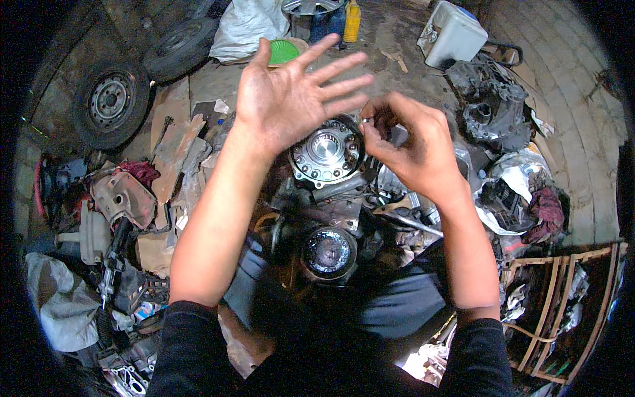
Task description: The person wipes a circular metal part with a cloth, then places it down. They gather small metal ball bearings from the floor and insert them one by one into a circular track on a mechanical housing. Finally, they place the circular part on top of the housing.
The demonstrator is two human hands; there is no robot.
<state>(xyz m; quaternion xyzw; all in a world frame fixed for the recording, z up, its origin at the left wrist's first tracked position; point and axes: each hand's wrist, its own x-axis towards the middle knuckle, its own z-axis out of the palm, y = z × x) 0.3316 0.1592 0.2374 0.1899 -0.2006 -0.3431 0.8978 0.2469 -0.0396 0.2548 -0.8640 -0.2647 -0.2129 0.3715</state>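
Note:
My left hand (281, 99) is held up open, its palm showing and its fingers spread, with nothing in it. To its right, my right hand (413, 139) is closed in a pinch. A tiny pale bit (366, 121) shows between its thumb and fingertip, too small to name. Just below both hands sits a round metal housing (324, 173) with a ring of holes or rollers around a toothed, shiny centre. Nearer to me, between my knees, stands a round dark container (329, 255) with a glossy, wet-looking surface inside.
Wheels with tyres (109, 102) lean at the far left. A green basket (284, 51), a white sack (248, 30) and a yellow bottle (352, 23) stand at the back. Greasy machine parts (493, 109) and a white box (452, 33) lie right; a wooden rack (562, 304) is near right.

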